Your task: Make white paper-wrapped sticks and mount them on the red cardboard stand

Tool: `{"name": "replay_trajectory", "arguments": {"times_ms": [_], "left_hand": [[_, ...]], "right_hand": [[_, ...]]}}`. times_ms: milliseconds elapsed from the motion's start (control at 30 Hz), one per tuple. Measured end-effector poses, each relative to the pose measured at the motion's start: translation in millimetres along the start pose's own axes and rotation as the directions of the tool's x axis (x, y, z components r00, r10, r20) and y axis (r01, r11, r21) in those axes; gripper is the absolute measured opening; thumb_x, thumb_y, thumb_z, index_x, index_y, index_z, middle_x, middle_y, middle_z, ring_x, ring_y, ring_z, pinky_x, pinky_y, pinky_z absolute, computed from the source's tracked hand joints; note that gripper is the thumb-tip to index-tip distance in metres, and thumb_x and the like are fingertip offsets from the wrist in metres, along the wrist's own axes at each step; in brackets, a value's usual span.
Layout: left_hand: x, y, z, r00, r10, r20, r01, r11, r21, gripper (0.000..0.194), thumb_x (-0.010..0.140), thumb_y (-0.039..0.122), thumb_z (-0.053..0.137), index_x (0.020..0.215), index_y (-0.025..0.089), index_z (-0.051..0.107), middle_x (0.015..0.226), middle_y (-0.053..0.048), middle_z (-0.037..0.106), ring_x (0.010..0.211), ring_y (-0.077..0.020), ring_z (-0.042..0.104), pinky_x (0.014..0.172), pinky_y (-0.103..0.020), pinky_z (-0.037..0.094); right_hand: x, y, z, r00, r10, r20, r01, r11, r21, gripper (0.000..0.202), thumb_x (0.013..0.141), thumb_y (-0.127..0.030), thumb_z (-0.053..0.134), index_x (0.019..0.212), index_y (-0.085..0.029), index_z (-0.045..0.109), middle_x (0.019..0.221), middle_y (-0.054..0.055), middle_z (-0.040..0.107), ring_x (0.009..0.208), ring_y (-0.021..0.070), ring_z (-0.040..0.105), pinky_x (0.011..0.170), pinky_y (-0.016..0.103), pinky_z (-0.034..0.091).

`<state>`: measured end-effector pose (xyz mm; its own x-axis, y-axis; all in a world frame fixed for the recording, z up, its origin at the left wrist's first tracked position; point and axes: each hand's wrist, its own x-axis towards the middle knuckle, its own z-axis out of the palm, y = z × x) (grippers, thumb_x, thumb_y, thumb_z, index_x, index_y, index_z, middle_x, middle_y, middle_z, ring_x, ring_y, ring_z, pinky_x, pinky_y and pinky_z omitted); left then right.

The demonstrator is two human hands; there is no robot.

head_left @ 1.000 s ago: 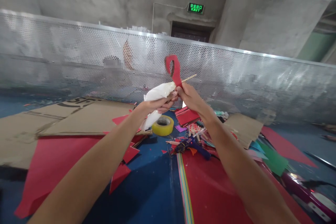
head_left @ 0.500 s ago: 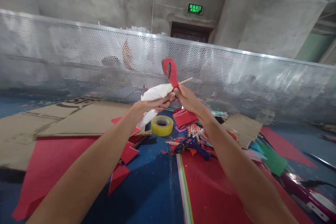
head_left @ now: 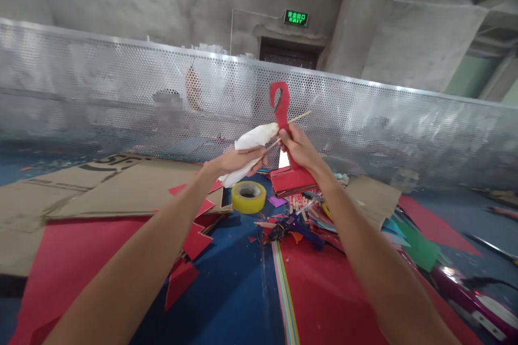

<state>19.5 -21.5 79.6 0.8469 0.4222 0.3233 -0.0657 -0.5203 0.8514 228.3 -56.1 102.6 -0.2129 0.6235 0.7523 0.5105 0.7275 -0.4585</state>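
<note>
In my left hand (head_left: 245, 160) are white, paper-like pieces (head_left: 254, 137), one above the fingers and one below them; the fingers are closed on them. A thin wooden stick (head_left: 273, 145) sticks out from that hand toward the right. My right hand (head_left: 297, 145) grips a red cardboard cutout (head_left: 285, 99) by its narrow neck. The cutout has a curled loop on top and a wide block at the bottom. Another wooden stick (head_left: 301, 116) passes behind the cutout and points up right. The upper white piece's tip nearly meets the cutout; whether they touch, I cannot tell.
On the blue surface stand a yellow tape roll (head_left: 248, 198) and a blue glue gun (head_left: 297, 229). Brown cardboard (head_left: 113, 186) and red scraps (head_left: 182, 283) lie left, red sheets (head_left: 332, 285) and a purple device (head_left: 473, 302) right. Behind runs a perforated metal panel (head_left: 343, 102).
My right hand and the red cutout have shifted right, away from my left hand. The cutout's lower block and a second stick show more. The view has moved slightly.
</note>
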Motion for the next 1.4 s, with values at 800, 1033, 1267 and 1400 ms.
{"name": "replay_trajectory", "arguments": {"times_ms": [800, 1033, 1267, 1400], "left_hand": [[5.5, -8.0, 3.5, 0.998, -0.058, -0.032, 0.042, 0.927, -0.372, 0.034, 0.093, 0.046, 0.057, 0.078, 0.016, 0.053, 0.052, 0.007, 0.040, 0.038, -0.0024, 0.030, 0.038, -0.014, 0.027], [-1.1, -7.9, -3.4, 0.996, -0.070, -0.061, 0.049, 0.955, -0.294, 0.039, 0.092, 0.047, 0.058, 0.113, 0.015, 0.065, 0.102, -0.012, 0.069, 0.076, -0.0159, 0.067, 0.064, -0.025, 0.055], [-9.4, -17.7, -20.0, 0.981, -0.052, -0.186, 0.034, 0.995, -0.098, 0.050, 0.079, 0.030, 0.076, 0.126, 0.018, 0.063, 0.112, -0.013, 0.068, 0.080, -0.0153, 0.067, 0.062, -0.022, 0.052], [-1.4, -25.2, -15.0, 0.933, -0.063, -0.353, 0.013, 0.989, -0.144, 0.048, 0.074, 0.031, 0.080, 0.119, 0.020, 0.067, 0.115, -0.011, 0.068, 0.081, -0.0143, 0.066, 0.070, -0.025, 0.054]], "right_hand": [[-0.2, -13.3, 28.3, 0.972, -0.139, 0.187, 0.168, 0.974, -0.150, 0.033, 0.100, -0.045, 0.034, 0.083, -0.021, 0.048, 0.078, 0.003, 0.059, 0.075, 0.0179, 0.056, 0.075, 0.031, 0.043], [-1.7, 5.9, 11.0, 0.986, 0.022, 0.162, -0.031, 0.998, 0.053, 0.020, 0.096, -0.037, 0.045, 0.085, -0.021, 0.049, 0.072, -0.002, 0.055, 0.062, 0.0130, 0.052, 0.061, 0.027, 0.044], [-3.8, 36.6, 5.7, 0.973, 0.232, 0.024, -0.225, 0.909, 0.350, 0.015, 0.090, -0.035, 0.055, 0.093, -0.022, 0.048, 0.073, -0.003, 0.060, 0.058, 0.0115, 0.055, 0.057, 0.026, 0.047], [-3.4, 36.3, 10.6, 0.970, 0.238, 0.038, -0.235, 0.900, 0.366, 0.016, 0.087, -0.034, 0.059, 0.093, -0.021, 0.051, 0.070, -0.002, 0.060, 0.059, 0.0120, 0.057, 0.059, 0.027, 0.048]]}}
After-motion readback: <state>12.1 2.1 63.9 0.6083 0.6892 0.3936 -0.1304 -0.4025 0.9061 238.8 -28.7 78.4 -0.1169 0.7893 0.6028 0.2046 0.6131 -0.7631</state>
